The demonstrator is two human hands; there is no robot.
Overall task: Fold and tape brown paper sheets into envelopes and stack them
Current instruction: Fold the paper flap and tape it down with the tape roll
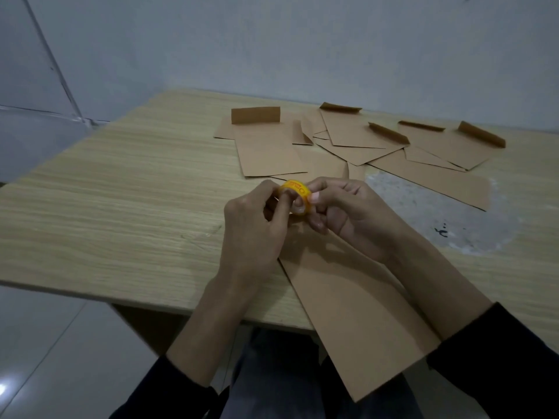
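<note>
Over the overhanging brown sheet, left hand and right hand, each grip a pinch on the tape roll

Yellow tape roll (red lettering), plain brown paper sheet, pale wood-grain table.

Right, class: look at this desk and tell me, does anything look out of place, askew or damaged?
Yes. The finished envelopes lie fanned and overlapping at odd angles, not stacked. The table has a worn grey patch at right. The brown sheet in front hangs past the near edge.
</note>
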